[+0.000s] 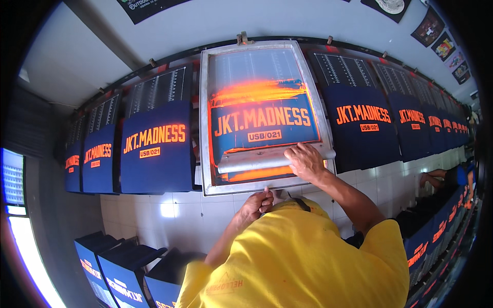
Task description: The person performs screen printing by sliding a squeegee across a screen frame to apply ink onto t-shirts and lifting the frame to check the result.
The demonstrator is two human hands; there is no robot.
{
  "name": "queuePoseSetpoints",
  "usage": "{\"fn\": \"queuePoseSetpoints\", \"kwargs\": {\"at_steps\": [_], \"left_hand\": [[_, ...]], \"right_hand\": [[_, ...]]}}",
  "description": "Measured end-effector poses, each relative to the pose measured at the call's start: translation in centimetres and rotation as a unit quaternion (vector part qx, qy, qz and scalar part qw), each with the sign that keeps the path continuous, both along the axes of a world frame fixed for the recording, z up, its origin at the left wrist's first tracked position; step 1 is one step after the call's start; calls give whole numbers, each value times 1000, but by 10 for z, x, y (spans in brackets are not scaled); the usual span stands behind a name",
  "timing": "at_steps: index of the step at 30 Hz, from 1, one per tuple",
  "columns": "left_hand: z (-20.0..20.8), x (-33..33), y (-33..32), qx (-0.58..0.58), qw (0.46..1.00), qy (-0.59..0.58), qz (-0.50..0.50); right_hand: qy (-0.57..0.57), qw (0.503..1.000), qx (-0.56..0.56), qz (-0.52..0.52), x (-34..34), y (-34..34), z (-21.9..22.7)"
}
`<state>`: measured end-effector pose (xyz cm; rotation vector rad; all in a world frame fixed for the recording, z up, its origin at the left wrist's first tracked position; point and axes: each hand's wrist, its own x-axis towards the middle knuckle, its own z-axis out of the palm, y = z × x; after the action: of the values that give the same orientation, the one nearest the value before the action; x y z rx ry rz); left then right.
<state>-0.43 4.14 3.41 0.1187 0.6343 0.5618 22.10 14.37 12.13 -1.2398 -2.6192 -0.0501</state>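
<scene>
A silver-framed printing screen (204,128) lies over a board holding dark blue fabric, with orange lettering showing through its mesh. Bright orange ink (257,91) is smeared across the upper middle of the mesh, and more lies near its lower end. Across the lower part of the screen rests a long metal-handled squeegee (251,159). My right hand (306,163) is closed over the squeegee's right half. Just below the frame's near edge, my left hand (258,203) is curled, its thumb touching or close to the rim. Whatever its fingers hold, if anything, is hidden.
Printed dark blue fabric panels on boards stand left (154,169) and right (359,146) of the screen. Behind me are more printed boards (120,272). A rail (179,52) runs along the back. Another person (465,177) is at far right. White tiles (179,215) cover the floor.
</scene>
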Motion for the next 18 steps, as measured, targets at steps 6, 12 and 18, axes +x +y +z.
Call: {"fn": "queuePoseSetpoints", "kwargs": {"at_steps": [6, 12, 18], "left_hand": [[-9, 7, -12, -45, 999, -27, -12], [-19, 6, -5, -47, 997, -37, -38], [-1, 19, -13, 53, 991, 117, -30]], "right_hand": [[-17, 1000, -20, -2, 15, -38, 1], [-18, 999, -31, -16, 15, -37, -1], [-27, 999, -41, -19, 21, -34, 0]]}}
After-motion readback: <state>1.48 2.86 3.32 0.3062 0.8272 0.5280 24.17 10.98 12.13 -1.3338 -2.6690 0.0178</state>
